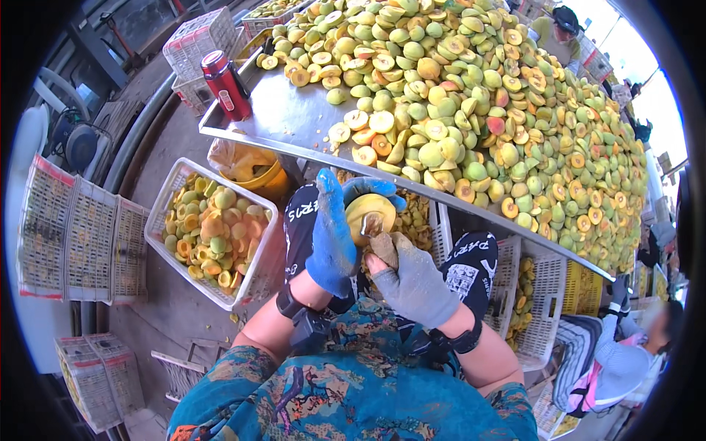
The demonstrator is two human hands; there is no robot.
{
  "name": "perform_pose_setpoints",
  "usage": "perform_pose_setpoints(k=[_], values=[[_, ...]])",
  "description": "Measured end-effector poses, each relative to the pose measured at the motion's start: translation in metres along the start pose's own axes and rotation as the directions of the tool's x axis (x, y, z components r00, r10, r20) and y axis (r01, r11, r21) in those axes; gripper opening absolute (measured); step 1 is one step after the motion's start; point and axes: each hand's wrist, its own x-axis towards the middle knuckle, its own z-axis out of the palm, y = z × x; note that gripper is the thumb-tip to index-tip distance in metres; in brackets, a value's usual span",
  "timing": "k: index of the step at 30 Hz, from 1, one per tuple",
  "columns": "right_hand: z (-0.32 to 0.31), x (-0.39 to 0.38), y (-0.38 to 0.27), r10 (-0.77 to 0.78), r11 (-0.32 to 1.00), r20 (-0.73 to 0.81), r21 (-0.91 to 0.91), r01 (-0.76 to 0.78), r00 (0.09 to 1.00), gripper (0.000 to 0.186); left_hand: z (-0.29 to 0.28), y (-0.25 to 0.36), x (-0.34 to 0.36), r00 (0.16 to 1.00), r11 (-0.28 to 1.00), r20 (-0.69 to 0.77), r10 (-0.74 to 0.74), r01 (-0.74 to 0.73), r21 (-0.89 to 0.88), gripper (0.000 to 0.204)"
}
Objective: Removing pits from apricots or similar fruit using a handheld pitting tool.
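Observation:
My left hand [331, 242], in a blue glove, grips a halved yellow fruit [362, 213] with its cut face turned up. My right hand [415, 287], in a grey glove with taped fingertips, is closed on a small metal tool [373, 223] at the fruit's centre; its handle is hidden. Both hands are over my lap. Just beyond them stands a steel sorting table [294, 109] heaped with halved green, yellow and reddish fruit [441, 103]. Partly hidden below my hands is another container of fruit pieces [418, 220].
A white crate of halves [165, 235] sits at left, beside a yellow bucket [261, 184]. A red flask [228, 95] stands on the table's corner. Stacked crates [81, 235] line the left; more crates [537, 309] are at right. Co-workers sit at right [610, 367] and behind the heap [551, 40].

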Motion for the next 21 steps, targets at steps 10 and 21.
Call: perform_pose_setpoints(k=[10,21], values=[[-0.025,-0.002,0.013,0.213,0.94,0.474,0.141,-0.312,0.855,0.039,-0.02,0.016,0.016,0.875,0.885,0.447,-0.188,-0.047,0.464,0.058],[-0.023,-0.006,0.057,0.232,0.456,0.624,0.608,-0.65,0.746,0.035,-0.004,-0.04,0.032,0.959,0.949,0.118,-0.258,0.274,-0.155,0.045]])
